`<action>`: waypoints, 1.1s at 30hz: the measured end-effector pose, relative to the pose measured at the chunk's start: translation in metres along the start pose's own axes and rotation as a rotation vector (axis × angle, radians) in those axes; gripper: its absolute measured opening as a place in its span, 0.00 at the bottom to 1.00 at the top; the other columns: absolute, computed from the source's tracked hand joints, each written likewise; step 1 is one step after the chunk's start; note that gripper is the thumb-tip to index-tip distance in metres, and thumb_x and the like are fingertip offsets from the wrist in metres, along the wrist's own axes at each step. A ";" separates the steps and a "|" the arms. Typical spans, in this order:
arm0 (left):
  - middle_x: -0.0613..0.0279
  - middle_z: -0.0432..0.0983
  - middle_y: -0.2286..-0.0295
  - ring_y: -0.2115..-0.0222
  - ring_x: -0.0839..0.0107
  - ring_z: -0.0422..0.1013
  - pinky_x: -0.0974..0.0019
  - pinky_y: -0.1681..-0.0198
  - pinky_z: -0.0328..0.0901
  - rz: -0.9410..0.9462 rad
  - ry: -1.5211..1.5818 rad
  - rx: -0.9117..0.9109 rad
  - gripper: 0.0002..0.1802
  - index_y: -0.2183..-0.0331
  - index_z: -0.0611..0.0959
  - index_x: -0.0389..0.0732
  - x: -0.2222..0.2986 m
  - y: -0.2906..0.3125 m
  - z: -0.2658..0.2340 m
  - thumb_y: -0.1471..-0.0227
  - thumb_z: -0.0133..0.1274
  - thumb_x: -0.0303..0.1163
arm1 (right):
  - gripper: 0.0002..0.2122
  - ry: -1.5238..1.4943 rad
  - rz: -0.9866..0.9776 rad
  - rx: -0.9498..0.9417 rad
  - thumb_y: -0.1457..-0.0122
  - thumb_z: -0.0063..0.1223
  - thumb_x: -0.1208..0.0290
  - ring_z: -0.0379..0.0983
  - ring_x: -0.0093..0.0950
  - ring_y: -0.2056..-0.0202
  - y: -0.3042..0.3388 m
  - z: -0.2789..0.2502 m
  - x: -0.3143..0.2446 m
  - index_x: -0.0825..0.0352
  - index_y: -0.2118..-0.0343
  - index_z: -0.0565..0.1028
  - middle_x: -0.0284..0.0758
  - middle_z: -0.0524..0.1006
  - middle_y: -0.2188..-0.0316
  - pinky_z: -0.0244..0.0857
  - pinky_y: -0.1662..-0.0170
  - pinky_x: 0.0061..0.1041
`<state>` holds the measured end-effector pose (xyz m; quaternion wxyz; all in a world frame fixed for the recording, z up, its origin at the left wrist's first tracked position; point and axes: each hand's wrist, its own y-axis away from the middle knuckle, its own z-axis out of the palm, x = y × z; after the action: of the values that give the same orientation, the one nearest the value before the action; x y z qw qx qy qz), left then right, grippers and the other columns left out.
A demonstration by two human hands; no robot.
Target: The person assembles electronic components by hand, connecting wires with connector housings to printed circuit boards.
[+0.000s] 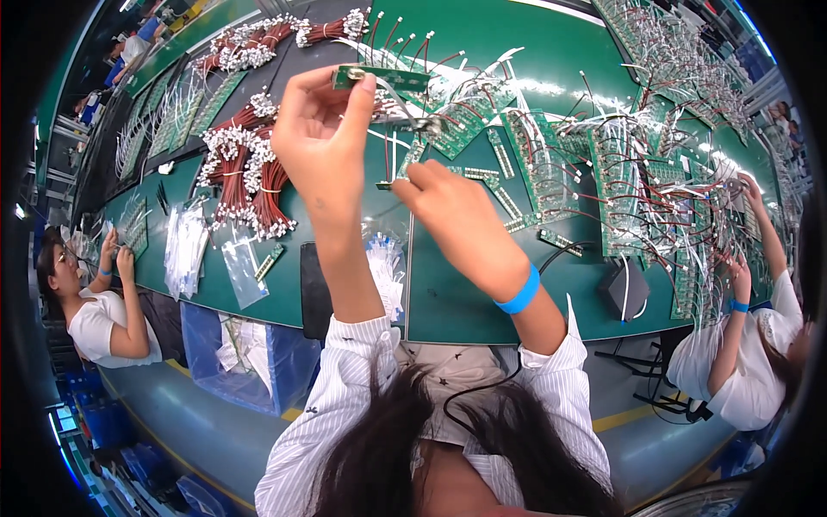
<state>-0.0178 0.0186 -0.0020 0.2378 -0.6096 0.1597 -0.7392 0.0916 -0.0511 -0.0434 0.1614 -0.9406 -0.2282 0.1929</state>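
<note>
My left hand (319,138) is raised above the green table (448,293) and pinches a narrow green circuit board (389,78) with white and red wires hanging from it. My right hand (448,211), with a blue band on its wrist, is just below and to the right. Its fingertips pinch a small connector (385,184) at the end of a wire. The two hands are a short way apart.
Bundles of red wires with white plugs (245,177) lie left of my hands. Several wired green boards (620,172) cover the table at right. Clear plastic bags (185,246) lie at left. A person sits at the left (99,314) and another at the right (749,345).
</note>
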 end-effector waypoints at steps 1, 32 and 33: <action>0.62 0.73 0.74 0.74 0.81 0.68 0.80 0.71 0.63 -0.032 -0.003 -0.040 0.11 0.67 0.74 0.31 -0.001 -0.002 -0.004 0.56 0.55 0.19 | 0.13 0.009 0.010 0.026 0.59 0.47 0.80 0.69 0.33 0.66 0.000 -0.004 0.002 0.68 0.66 0.71 0.35 0.69 0.69 0.67 0.67 0.29; 0.53 0.76 0.71 0.71 0.74 0.73 0.76 0.68 0.68 -0.205 0.149 -0.331 0.09 0.66 0.75 0.26 0.016 0.017 0.023 0.51 0.50 0.21 | 0.07 -1.024 0.295 0.626 0.43 0.47 0.74 0.57 0.08 0.80 0.009 -0.062 0.008 0.72 0.69 0.74 0.26 0.73 0.76 0.47 0.81 0.08; 0.53 0.76 0.71 0.71 0.74 0.73 0.75 0.68 0.68 -0.231 0.187 -0.320 0.09 0.66 0.75 0.25 0.016 0.017 0.023 0.51 0.50 0.21 | 0.06 -1.015 0.318 0.626 0.43 0.46 0.75 0.57 0.07 0.79 0.008 -0.063 0.007 0.72 0.70 0.74 0.26 0.73 0.76 0.47 0.81 0.09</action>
<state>0.0048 -0.0031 0.0071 0.0358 -0.5824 0.2256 -0.7801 0.1276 -0.0682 0.0061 0.2701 -0.6619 -0.0660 0.6961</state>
